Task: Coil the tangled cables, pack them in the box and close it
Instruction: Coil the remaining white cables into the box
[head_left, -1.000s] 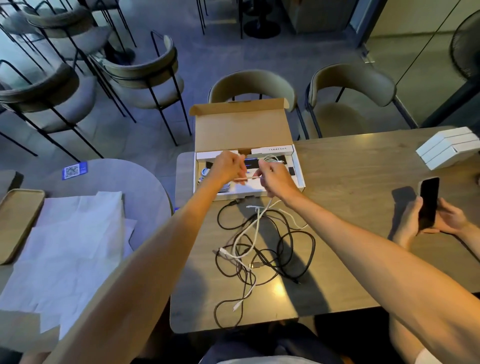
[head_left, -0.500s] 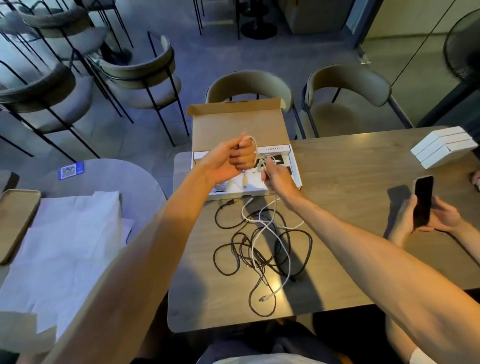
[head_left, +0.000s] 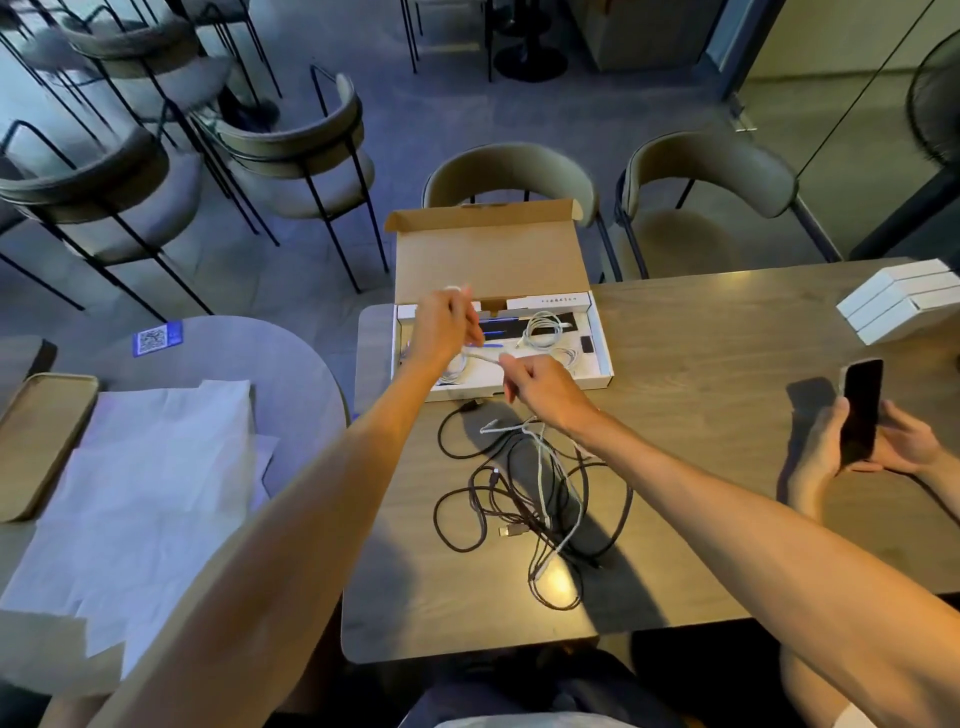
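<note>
An open cardboard box (head_left: 602, 358) lies at the table's far edge, lid (head_left: 488, 260) standing up. Inside it rests a coiled white cable (head_left: 543, 332). My left hand (head_left: 441, 327) hovers over the box's left part, blurred, with loops of a white cable around its fingers. My right hand (head_left: 540, 382) is just in front of the box and pinches the same white cable (head_left: 543, 483), which runs down into the pile. Tangled black cables (head_left: 467, 514) lie on the table between my arms, mixed with the white one.
Another person's hands hold a black phone (head_left: 860, 410) at the right. Stacked white boxes (head_left: 904, 301) sit at the far right. A round table with white paper (head_left: 150, 478) and a tray (head_left: 39, 441) stands left. Chairs (head_left: 514, 171) stand behind the table.
My left hand dropped from a raised fist to over the box's left part. My right hand moved nearer me. More white cable has been drawn out of the pile.
</note>
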